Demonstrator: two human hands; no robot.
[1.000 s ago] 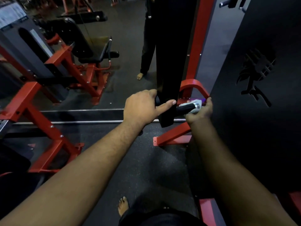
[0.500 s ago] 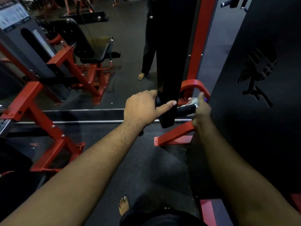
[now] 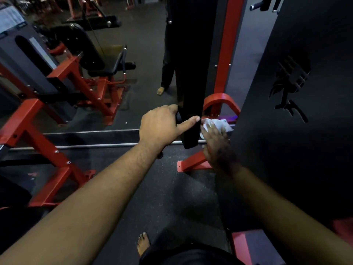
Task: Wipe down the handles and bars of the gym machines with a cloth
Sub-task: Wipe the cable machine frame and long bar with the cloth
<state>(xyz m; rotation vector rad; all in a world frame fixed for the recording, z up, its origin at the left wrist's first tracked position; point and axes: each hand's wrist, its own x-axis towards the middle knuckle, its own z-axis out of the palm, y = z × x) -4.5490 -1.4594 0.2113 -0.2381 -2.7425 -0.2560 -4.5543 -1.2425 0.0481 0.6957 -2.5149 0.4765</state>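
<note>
Left hand gripped the stiff handle left of the strap; right hand fingers pressed the soft cloth right of it.

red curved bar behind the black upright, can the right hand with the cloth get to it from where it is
Probably yes: the right hand with the cloth sits just below the red curved bar, with nothing visible between; the black upright stands to its left.
</note>
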